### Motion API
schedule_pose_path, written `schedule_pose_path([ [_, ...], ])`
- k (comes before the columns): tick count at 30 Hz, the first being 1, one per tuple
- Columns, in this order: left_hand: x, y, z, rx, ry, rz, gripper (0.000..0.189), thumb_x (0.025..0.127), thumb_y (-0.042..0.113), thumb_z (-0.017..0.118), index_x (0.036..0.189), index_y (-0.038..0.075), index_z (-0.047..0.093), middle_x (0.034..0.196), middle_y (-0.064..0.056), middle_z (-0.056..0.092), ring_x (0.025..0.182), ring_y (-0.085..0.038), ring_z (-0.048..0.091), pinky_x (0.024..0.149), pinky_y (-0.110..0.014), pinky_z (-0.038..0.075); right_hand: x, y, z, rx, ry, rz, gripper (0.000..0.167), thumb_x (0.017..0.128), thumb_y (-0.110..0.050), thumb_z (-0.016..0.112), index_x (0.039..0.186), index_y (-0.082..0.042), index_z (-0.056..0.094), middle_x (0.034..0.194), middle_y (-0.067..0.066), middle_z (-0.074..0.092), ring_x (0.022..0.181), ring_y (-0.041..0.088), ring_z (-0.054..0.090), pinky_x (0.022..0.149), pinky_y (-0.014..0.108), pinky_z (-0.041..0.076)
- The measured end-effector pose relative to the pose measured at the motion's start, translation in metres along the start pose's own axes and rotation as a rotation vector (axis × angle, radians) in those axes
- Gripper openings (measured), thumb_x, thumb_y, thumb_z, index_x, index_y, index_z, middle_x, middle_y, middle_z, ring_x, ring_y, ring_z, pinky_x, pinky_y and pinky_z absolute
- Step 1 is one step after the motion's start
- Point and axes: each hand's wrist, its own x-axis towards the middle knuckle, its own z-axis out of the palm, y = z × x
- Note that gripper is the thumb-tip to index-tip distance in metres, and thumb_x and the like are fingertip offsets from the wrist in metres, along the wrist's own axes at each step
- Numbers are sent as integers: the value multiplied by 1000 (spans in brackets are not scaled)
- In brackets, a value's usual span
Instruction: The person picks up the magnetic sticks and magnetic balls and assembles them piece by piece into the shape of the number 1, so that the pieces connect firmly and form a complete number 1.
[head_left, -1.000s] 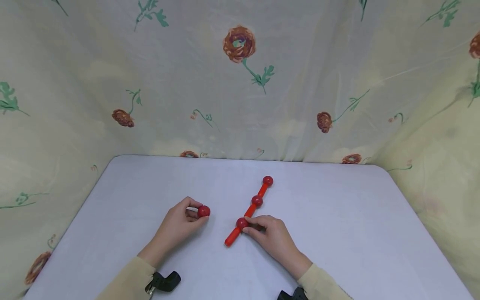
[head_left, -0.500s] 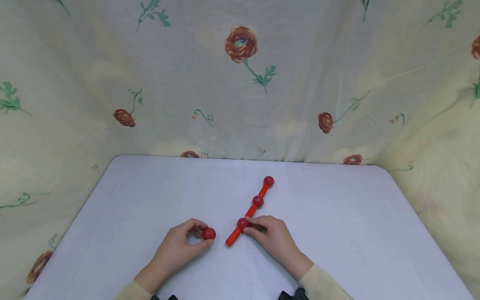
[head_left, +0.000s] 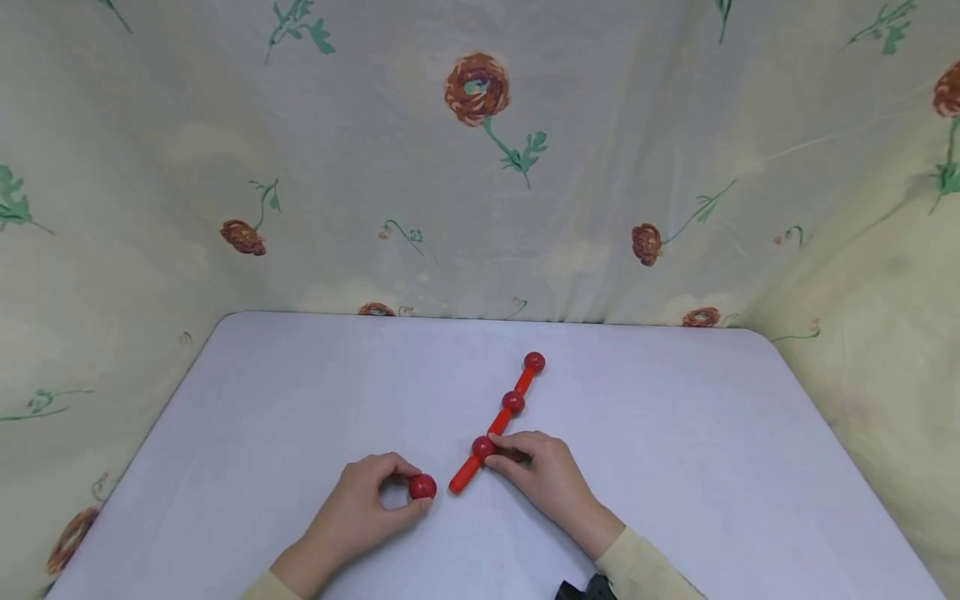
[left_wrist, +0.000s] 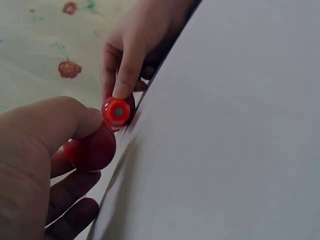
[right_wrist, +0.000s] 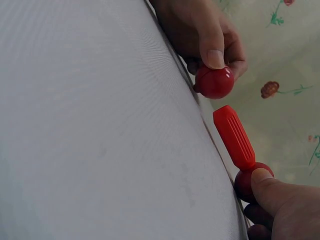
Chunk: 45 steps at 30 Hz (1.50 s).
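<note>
Between thumb and fingers my left hand [head_left: 360,508] pinches a loose red ball [head_left: 422,486]. Just right of it lies a straight chain of red balls and orange-red ribbed rods, slanting away to the upper right. My right hand [head_left: 549,479] pinches the chain's nearest ball [head_left: 482,447]. From that ball a free rod [head_left: 463,476] points toward the left hand. A small gap parts the loose ball from this rod in the head view. The rod's end [left_wrist: 118,112] shows a grey metallic centre in the left wrist view. The right fingertips partly cover the gripped ball [right_wrist: 246,182].
The chain continues through a middle ball [head_left: 513,402] to a far ball [head_left: 535,362]. Everything lies on a white table [head_left: 675,433] with rounded far corners. A floral curtain [head_left: 570,250] hangs behind and on both sides.
My left hand has come nearer to me and slightly right with the loose ball, to beside the free rod's end. The right hand and the chain have stayed in place.
</note>
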Motion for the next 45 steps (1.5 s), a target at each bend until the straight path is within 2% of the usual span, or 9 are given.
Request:
schedule_pose_path([
  [4,-2,5,5,48,6,35,27,75,36,86,92,40,66,88,30,59,85,0,55,77,-32,46,0,0,0,4,-6,7,34,82,-28,82,115,-22,75,98,-18,70,83,-1,60,74,23,53],
  [13,-3,12,13,85,-2,66,27,75,40,86,94,37,67,89,30,58,87,0,53,79,-36,44,0,0,0,-7,-4,14,35,82,-28,83,115,-22,75,99,-16,71,83,-1,60,74,23,53],
  [19,-3,11,17,88,16,100,27,75,42,86,94,36,67,88,31,59,87,0,54,78,-36,44,0,-1,0,-10,-16,16,35,82,-29,82,116,-23,75,99,-16,71,83,-1,60,74,23,53],
  [25,-3,14,20,89,3,126,27,75,43,85,94,35,67,88,30,59,87,0,54,77,-37,42,0,1,1,-17,-8,7,35,82,-29,82,115,-22,75,98,-16,71,82,-1,60,73,23,53],
  [38,-4,17,21,110,-5,114,29,75,48,84,94,34,66,88,30,59,88,-1,54,78,-37,41,-2,0,0,-21,-11,16,35,82,-29,82,116,-22,75,98,-15,71,82,-1,60,74,23,53],
  [45,-5,16,23,120,1,109,30,75,50,83,93,34,66,88,30,58,87,-1,54,79,-37,41,0,2,-6,3,-23,-25,37,83,-31,81,118,-21,74,99,-17,70,83,0,61,75,24,53],
])
